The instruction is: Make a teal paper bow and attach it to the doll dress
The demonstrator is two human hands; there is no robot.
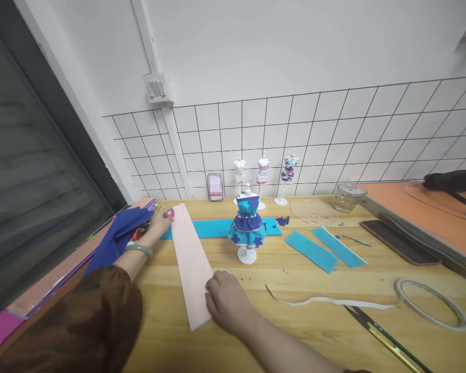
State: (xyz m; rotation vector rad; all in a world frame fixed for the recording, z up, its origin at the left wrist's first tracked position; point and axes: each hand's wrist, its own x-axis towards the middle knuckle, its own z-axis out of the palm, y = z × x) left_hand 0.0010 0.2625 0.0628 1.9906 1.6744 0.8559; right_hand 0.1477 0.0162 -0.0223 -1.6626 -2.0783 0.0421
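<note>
Pale pink strip [190, 264], left of centre in the frame, lying aslant over the wooden table [287, 336]. Its far end crosses the long turquoise strip [213, 228]; if the two touch, drawing the pink one sideways could drag the other along and jostle whatever rests on it. At left, bunched dark blue cloth [114, 235] lies beside the left forearm, where a sleeve could catch and pull it. Just right of the pink strip, a dressed mannequin [247, 224] stands upright on a small round base; a swing of the right hand [229, 300] could tip it. That hand grasps the strip's right edge near the bottom, its fingers curled. The left hand [161, 223] has its fingertips at the upper end; whether they pinch or merely press cannot be told. Uneven tension between the hands could crease or skew the strip. Smallest, dark blue scraps [283, 221], right of the mannequin, could scatter if brushed.
</note>
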